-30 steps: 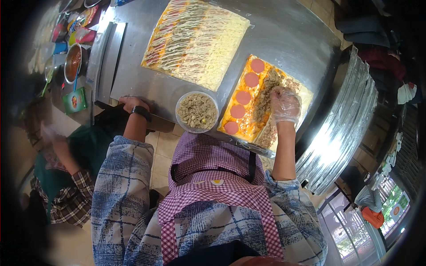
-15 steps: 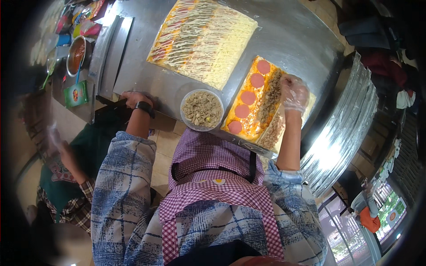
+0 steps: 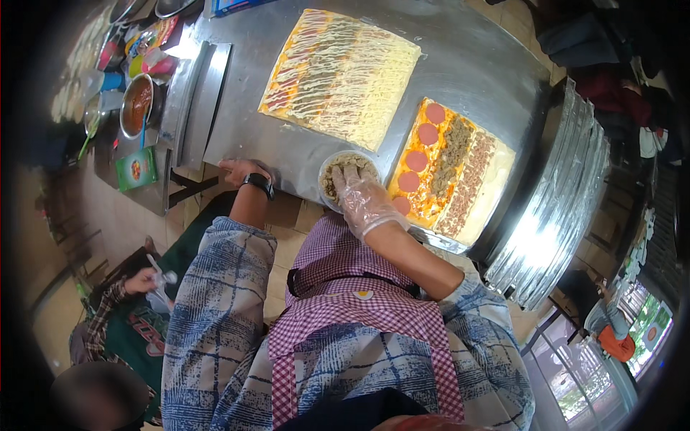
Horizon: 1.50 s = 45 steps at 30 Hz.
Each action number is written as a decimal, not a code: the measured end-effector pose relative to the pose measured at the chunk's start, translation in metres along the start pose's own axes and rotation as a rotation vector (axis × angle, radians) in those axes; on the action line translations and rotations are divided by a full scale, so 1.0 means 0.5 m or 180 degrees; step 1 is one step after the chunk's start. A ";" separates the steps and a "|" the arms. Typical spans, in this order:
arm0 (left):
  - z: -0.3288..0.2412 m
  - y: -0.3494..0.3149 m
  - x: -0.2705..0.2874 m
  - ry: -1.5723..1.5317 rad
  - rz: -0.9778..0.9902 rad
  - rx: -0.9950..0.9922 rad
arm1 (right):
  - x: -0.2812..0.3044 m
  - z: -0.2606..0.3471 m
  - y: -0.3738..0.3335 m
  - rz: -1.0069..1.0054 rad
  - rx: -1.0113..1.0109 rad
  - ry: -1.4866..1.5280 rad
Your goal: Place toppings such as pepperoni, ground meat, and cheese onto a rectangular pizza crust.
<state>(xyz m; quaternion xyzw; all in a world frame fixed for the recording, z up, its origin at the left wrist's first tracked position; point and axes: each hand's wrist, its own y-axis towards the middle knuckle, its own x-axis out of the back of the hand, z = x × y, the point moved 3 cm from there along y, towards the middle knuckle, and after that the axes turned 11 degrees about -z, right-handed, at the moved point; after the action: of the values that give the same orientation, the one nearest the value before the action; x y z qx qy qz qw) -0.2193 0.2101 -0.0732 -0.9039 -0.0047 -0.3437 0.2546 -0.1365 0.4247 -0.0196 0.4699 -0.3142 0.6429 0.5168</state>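
Note:
My right hand [image 3: 359,194], in a clear plastic glove, reaches into a round tub of crumbled meat filling [image 3: 332,172] at the table's near edge. Its fingers are stretched out and touch the crumbles. My left hand [image 3: 246,174], with a dark watch at the wrist, lies on the table's edge, fingers extended and holding nothing. Right of the tub lies a rectangular pizza [image 3: 460,190] with a row of pink sausage slices [image 3: 415,161], a strip of brown crumbles [image 3: 453,154], a strip of reddish shreds [image 3: 471,188] and a pale strip.
A larger pizza [image 3: 341,75] striped with white sauce lies farther back on the metal table [image 3: 474,65]. Stacked metal trays [image 3: 553,208] stand at the right. A pot of red sauce [image 3: 136,105] and a green packet [image 3: 136,169] are at the left. A co-worker [image 3: 122,316] is at the lower left.
My right hand has moved left from the smaller pizza to the tub. The brown crumble strip is now uncovered. My left hand stays on the table edge.

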 end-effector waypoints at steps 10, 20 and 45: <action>-0.001 0.006 -0.003 0.0608 0.0113 -0.0338 | 0.000 -0.014 0.042 0.0621 -0.0245 0.0337; 0.006 0.013 -0.007 0.0106 0.0049 0.0108 | 0.085 -0.081 -0.046 0.0208 -0.2015 0.3355; 0.039 0.076 -0.070 0.1097 0.0142 -0.0406 | 0.123 -0.225 -0.222 -0.0681 -0.3320 0.0864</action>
<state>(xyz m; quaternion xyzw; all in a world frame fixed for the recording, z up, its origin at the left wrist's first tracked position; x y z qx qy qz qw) -0.2270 0.1921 -0.1247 -0.8458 0.0809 -0.4873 0.2013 -0.0627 0.5773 -0.0119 0.0938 -0.4722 0.4006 0.7796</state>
